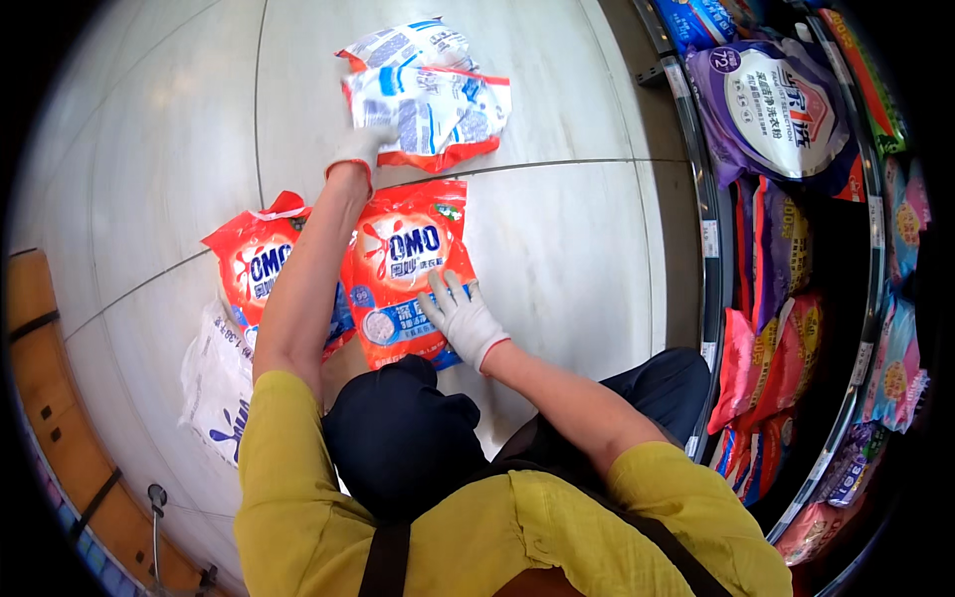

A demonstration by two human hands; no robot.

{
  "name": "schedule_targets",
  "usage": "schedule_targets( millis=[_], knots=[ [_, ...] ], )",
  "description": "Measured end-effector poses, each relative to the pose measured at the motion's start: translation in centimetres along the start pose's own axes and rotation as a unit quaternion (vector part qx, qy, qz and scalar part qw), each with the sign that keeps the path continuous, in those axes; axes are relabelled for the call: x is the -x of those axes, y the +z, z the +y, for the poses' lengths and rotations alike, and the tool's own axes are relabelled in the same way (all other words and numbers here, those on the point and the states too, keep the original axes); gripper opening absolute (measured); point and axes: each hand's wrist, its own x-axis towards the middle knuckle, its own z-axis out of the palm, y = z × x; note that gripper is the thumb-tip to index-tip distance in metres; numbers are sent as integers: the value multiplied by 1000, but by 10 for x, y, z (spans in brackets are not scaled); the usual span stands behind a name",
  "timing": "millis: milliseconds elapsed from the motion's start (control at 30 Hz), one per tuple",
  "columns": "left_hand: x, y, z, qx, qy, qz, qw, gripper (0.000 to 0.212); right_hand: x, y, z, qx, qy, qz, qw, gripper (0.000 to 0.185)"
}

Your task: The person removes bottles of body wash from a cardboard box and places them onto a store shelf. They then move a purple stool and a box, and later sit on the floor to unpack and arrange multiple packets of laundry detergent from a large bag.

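My left hand [362,147], in a white glove with a red cuff, is at the lower left edge of a white-backed detergent bag [448,112]; blur hides whether its fingers grip it. Another such bag [418,45] lies partly under that one. My right hand [464,317], also gloved, rests with spread fingers on the lower right part of a red OMO washing powder bag [406,261], which lies face up on the tiled floor. A second red OMO bag [261,257] lies to its left, partly behind my left forearm.
A white bag [220,388] with blue print lies at the lower left. Shelves at the right hold a purple and white detergent bag [776,112] and several pink and red bags [791,351]. An orange-brown panel [67,418] with black straps stands at the far left.
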Motion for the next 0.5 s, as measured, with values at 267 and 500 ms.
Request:
schedule_targets(
  millis=[267, 500],
  knots=[
    [217, -26, 92, -466, 390, 6, 794, 14, 4, -18, 14, -225, 9, 36, 974, 70],
    [290, -72, -77, -695, 407, -285, 519, 13, -9, -15, 72, -927, 177, -88, 320, 83]
  ],
)
